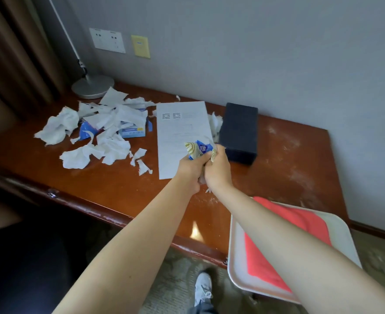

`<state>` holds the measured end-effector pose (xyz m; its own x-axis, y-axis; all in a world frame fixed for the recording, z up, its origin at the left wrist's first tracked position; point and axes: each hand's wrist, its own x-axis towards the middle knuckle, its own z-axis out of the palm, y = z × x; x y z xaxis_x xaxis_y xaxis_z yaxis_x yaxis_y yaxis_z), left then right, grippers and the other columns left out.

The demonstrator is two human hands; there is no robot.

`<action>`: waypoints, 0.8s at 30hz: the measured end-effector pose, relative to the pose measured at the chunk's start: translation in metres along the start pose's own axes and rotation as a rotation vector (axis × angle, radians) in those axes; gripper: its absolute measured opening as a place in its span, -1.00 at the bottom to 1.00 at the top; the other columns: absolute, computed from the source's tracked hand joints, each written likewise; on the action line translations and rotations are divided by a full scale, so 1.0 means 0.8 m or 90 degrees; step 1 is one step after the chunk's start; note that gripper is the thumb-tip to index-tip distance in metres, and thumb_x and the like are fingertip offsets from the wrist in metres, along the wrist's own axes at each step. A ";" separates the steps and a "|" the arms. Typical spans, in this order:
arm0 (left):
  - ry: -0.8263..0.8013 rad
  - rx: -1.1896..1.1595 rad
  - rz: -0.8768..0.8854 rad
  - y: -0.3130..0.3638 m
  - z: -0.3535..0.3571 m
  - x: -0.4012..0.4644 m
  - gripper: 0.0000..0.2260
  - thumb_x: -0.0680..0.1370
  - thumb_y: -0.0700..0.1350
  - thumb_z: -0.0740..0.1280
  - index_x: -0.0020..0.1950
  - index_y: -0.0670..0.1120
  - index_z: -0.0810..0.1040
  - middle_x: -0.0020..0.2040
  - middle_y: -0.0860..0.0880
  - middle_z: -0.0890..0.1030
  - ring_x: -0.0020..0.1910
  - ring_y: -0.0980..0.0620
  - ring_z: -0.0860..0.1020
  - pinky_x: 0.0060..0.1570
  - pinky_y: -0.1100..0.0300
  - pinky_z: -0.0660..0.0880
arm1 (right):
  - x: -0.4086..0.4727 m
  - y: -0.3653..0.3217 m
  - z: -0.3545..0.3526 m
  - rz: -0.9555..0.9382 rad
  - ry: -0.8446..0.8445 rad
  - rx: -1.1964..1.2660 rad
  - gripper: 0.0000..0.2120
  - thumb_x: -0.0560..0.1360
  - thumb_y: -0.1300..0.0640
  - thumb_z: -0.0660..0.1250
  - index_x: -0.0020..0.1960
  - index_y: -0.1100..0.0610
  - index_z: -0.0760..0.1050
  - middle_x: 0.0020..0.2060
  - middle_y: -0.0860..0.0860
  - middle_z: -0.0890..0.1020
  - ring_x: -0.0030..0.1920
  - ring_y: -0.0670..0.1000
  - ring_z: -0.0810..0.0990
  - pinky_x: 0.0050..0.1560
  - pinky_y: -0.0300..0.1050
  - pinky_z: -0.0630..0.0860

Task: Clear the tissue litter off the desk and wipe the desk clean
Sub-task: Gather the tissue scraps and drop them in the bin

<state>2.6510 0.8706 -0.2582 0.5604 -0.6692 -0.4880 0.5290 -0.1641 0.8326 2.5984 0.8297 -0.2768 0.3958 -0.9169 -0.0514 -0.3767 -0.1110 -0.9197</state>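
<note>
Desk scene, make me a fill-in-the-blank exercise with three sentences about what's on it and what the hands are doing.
1. Both hands, left hand and right hand, crumple a blue and white ____.
2. The red cloth lies on a white ____.
3. The dark box stands to the ____ of the printed sheet.

Missing words: wrapper; tray; right

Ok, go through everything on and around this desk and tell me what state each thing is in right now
Left hand: grips the wrapper.
Right hand: grips the wrapper too.
Wrapper: crumpled, held above the desk.
Tissue litter: torn, scattered across the desk.
Paper sheet: lying flat.
Dark box: closed, beside the sheet.
Red cloth: lying on the tray.
Desk: smeared, dusty.
</note>
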 end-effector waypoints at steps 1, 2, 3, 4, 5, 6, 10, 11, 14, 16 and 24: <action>-0.005 0.008 -0.003 -0.005 0.010 -0.006 -0.89 0.52 -0.15 0.38 -0.17 -0.07 0.49 -0.32 -0.04 0.55 -0.40 0.05 0.46 -0.53 0.30 0.34 | -0.003 0.004 -0.010 0.002 0.018 -0.005 -0.76 0.55 0.28 0.12 0.19 0.10 0.37 0.07 0.07 0.57 0.02 0.06 0.56 -0.17 -0.21 0.48; -0.008 0.016 -0.006 -0.009 0.020 -0.013 -0.90 0.52 -0.14 0.38 -0.16 -0.07 0.49 -0.31 -0.04 0.55 -0.39 0.05 0.46 -0.54 0.30 0.35 | -0.008 0.008 -0.020 0.003 0.032 -0.010 -0.76 0.55 0.27 0.12 0.18 0.11 0.37 0.06 0.08 0.57 0.02 0.08 0.57 -0.13 -0.15 0.50; -0.013 0.022 -0.008 -0.015 0.030 -0.019 -0.91 0.52 -0.13 0.39 -0.14 -0.07 0.50 -0.30 -0.04 0.56 -0.38 0.05 0.48 -0.54 0.30 0.37 | -0.010 0.013 -0.031 0.006 0.046 -0.015 -0.76 0.54 0.28 0.13 0.18 0.12 0.37 0.06 0.09 0.57 0.03 0.10 0.56 -0.10 -0.13 0.50; -0.022 0.024 -0.009 -0.021 0.041 -0.024 -0.91 0.52 -0.14 0.39 -0.15 -0.07 0.49 -0.29 -0.04 0.56 -0.38 0.05 0.48 -0.52 0.29 0.38 | -0.014 0.017 -0.042 0.008 0.058 -0.019 -0.75 0.53 0.29 0.13 0.18 0.14 0.38 0.06 0.10 0.57 0.04 0.11 0.56 -0.08 -0.12 0.49; -0.031 0.024 -0.012 -0.027 0.051 -0.030 -0.90 0.52 -0.14 0.38 -0.17 -0.07 0.49 -0.29 -0.04 0.55 -0.38 0.05 0.48 -0.50 0.27 0.39 | -0.016 0.022 -0.054 0.011 0.069 -0.020 -0.73 0.52 0.30 0.13 0.19 0.15 0.38 0.08 0.11 0.56 0.05 0.12 0.55 -0.06 -0.12 0.47; -0.039 0.024 -0.016 -0.033 0.061 -0.035 -0.89 0.52 -0.15 0.38 -0.18 -0.06 0.48 -0.30 -0.04 0.55 -0.38 0.05 0.49 -0.49 0.28 0.41 | -0.019 0.027 -0.066 0.014 0.076 -0.023 -0.72 0.52 0.31 0.12 0.21 0.17 0.38 0.09 0.11 0.56 0.05 0.12 0.54 -0.06 -0.15 0.44; -0.066 0.019 -0.028 -0.055 0.102 -0.049 -0.92 0.53 -0.20 0.37 -0.14 -0.09 0.50 -0.25 -0.05 0.57 -0.29 0.03 0.55 -0.43 0.27 0.52 | -0.025 0.049 -0.113 0.025 0.101 -0.023 -0.73 0.52 0.32 0.13 0.20 0.21 0.40 0.08 0.14 0.56 0.04 0.13 0.53 -0.14 -0.23 0.32; -0.072 0.025 -0.026 -0.062 0.114 -0.051 -0.94 0.53 -0.20 0.36 -0.12 -0.10 0.51 -0.24 -0.05 0.57 -0.29 0.03 0.55 -0.43 0.28 0.52 | -0.025 0.055 -0.125 0.023 0.109 -0.022 -0.74 0.52 0.33 0.13 0.19 0.22 0.40 0.08 0.16 0.57 0.05 0.15 0.53 -0.15 -0.22 0.31; -0.082 0.044 -0.013 -0.082 0.153 -0.062 -0.94 0.53 -0.20 0.36 -0.01 -0.13 0.53 -0.26 -0.05 0.56 -0.34 0.05 0.51 -0.56 0.36 0.40 | -0.026 0.075 -0.165 0.021 0.118 -0.020 -0.74 0.51 0.33 0.13 0.18 0.22 0.39 0.08 0.17 0.57 0.06 0.17 0.53 -0.10 -0.15 0.36; -0.074 0.056 -0.003 -0.101 0.181 -0.072 -0.97 0.52 -0.18 0.36 -0.06 -0.10 0.55 -0.25 -0.05 0.58 -0.36 0.07 0.51 -0.55 0.35 0.37 | -0.030 0.091 -0.197 0.020 0.110 -0.017 -0.72 0.51 0.33 0.13 0.21 0.20 0.39 0.10 0.17 0.56 0.07 0.17 0.53 -0.08 -0.14 0.36; -0.096 0.066 0.005 -0.170 0.311 -0.121 -0.91 0.53 -0.23 0.34 0.01 -0.11 0.52 -0.31 -0.02 0.53 -0.62 0.25 0.45 -0.63 0.45 0.30 | -0.047 0.149 -0.341 0.012 0.125 -0.041 -0.67 0.50 0.35 0.13 0.26 0.23 0.37 0.15 0.13 0.51 0.01 0.00 0.46 -0.09 -0.31 0.30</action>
<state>2.3660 0.7774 -0.2593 0.4586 -0.7704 -0.4428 0.4514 -0.2273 0.8629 2.3100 0.7463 -0.2782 0.2203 -0.9753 0.0148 -0.4376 -0.1123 -0.8921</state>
